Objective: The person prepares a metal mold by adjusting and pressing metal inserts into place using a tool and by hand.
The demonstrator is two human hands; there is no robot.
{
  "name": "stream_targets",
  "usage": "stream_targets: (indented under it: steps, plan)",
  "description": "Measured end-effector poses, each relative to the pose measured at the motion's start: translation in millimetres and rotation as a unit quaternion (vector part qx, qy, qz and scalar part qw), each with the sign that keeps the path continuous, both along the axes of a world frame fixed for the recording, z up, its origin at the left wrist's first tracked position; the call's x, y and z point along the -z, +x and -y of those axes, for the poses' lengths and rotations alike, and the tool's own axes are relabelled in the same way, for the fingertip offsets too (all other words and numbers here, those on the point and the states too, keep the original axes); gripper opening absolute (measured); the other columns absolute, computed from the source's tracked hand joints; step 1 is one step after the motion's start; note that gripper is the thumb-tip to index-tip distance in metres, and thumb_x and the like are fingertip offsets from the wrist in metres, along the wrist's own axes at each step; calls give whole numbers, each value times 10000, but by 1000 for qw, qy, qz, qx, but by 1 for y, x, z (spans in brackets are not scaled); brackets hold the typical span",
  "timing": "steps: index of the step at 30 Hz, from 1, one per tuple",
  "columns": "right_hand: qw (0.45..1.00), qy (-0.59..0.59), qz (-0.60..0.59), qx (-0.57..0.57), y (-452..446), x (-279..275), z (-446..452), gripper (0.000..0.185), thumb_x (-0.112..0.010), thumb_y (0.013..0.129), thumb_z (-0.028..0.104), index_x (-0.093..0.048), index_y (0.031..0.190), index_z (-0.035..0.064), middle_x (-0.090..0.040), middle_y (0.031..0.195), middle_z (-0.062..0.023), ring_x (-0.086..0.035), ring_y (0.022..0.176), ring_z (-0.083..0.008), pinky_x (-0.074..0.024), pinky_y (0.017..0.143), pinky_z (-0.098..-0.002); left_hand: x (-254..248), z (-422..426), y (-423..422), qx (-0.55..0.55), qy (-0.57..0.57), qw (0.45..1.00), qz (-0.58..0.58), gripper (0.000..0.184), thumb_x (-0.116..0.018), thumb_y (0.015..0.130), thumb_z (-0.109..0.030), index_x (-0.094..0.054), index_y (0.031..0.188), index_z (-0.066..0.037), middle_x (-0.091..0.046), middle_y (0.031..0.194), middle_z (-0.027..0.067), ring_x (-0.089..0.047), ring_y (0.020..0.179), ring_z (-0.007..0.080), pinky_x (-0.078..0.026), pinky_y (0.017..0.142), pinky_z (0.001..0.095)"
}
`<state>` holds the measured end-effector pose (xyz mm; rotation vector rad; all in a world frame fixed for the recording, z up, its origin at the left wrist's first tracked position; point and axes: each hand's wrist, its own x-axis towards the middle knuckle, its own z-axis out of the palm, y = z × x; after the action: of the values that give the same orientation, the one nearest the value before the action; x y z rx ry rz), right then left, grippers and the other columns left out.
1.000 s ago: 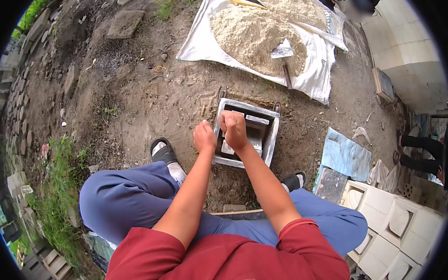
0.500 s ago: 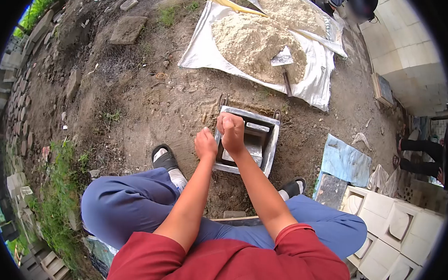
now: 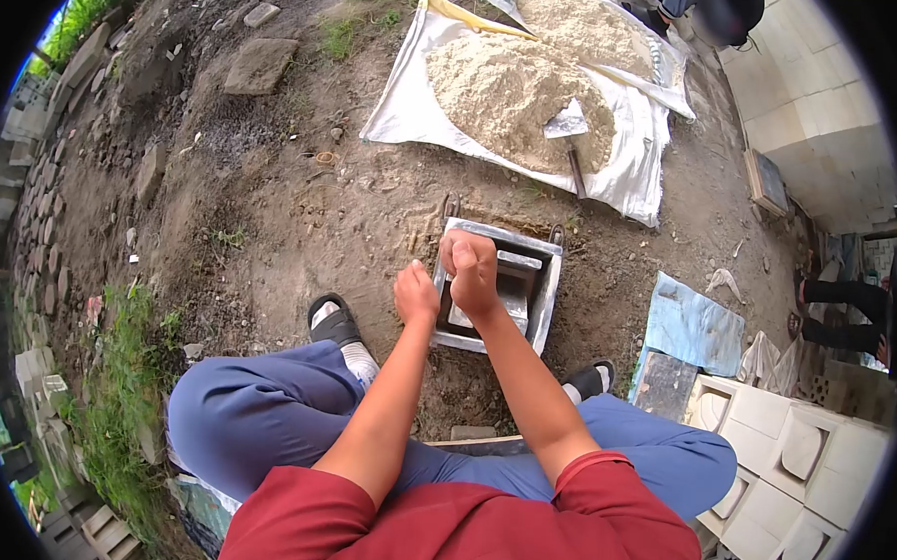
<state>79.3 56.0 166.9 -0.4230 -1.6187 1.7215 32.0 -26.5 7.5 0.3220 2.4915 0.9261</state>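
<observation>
In front of me on the dirt sits a square metal block mould [image 3: 539, 334], with metal pieces inside it. My right hand [image 3: 471, 271] is a fist over the mould's left side; whatever it grips, if anything, is hidden. Close beside it, my left hand [image 3: 416, 294] is curled closed by the mould's left wall, its fingers mostly turned away from view. Whether it holds or touches anything I cannot make out.
Beyond the mould, white sacking [image 3: 401, 108] bears pale sandy powder [image 3: 512, 93], with a trowel [image 3: 567, 123] lying on it. Pale moulded blocks [image 3: 763, 424] are stacked at the right near a blue sheet [image 3: 695, 321]. Another person [image 3: 725, 17] is at the top right.
The scene sits slightly lower and further right in view. Both hands keep nearly the same closed pose beside and over the mould.
</observation>
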Motion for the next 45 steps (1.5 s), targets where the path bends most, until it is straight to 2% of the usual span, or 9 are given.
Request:
stream_targets:
  steps: [4,7,18,24,27,32,35,42,45]
  plan:
    - [998,64,-3,-9,2,23,0,563,-463,1007,429,-383,612,36,-364,569,-7,-319,514,-101,-225,491,-307,-8,0,2,-14,8,1000,-9,528,-315,1060,-424,-673,1140,-45,-645,1200,204,-563,1153,427,-424,1003,535]
    - [998,51,24,2,-1,31,-6,477,-466,997,295,-383,622,12,-358,573,-39,-349,530,-124,-276,507,-331,-5,1,0,7,-12,1000,2,526,-315,1058,-424,-676,1137,-49,-646,1203,205,-562,1152,430,-425,1002,535]
    - [997,70,-36,-9,6,33,-10,504,-467,996,341,-381,619,17,-360,555,-36,-334,499,-133,-255,486,-335,-4,0,1,-3,-7,1000,-3,512,-322,1059,-413,-681,1083,-49,-654,1178,205,-573,1124,433,-431,984,540]
    - [999,-14,-18,28,1,20,-18,491,-443,1005,306,-385,610,21,-375,556,-15,-325,510,-104,-245,484,-316,-5,0,-1,0,4,1000,13,506,-333,1059,-414,-677,1092,-45,-655,1176,206,-574,1121,432,-435,979,539]
    - [999,23,-38,25,-2,-10,-14,545,-454,1013,401,-350,598,65,-331,563,3,-305,500,-107,-213,482,-313,6,2,-1,8,3,1000,-6,504,-340,1056,-412,-680,1095,-41,-656,1172,206,-574,1130,428,-434,980,539]
    - [992,124,-13,7,-6,31,-23,539,-437,1013,383,-371,598,46,-356,564,-13,-316,500,-118,-226,487,-310,-10,-1,1,-7,1,1000,5,509,-340,1056,-408,-685,1110,-37,-657,1182,205,-572,1135,425,-434,983,533]
    - [999,32,-4,-2,-11,26,-24,414,-443,988,210,-370,622,32,-362,575,-9,-327,526,-99,-261,493,-314,-7,4,3,4,-9,1000,10,509,-339,1057,-403,-687,1120,-37,-657,1192,205,-571,1137,426,-435,984,530]
    - [997,-40,-65,-17,-2,-7,-31,471,-435,1026,277,-377,618,48,-356,574,14,-304,523,-78,-234,492,-288,-3,0,-1,3,-5,1000,9,498,-344,1055,-390,-691,1107,-35,-661,1188,203,-574,1128,424,-436,983,520]
    - [998,-26,-51,-17,-2,35,-35,482,-436,1031,293,-375,619,50,-354,574,17,-305,524,-78,-231,493,-288,0,0,-1,2,-5,1000,1,496,-344,1054,-391,-693,1106,-41,-664,1180,202,-576,1127,421,-435,985,517]
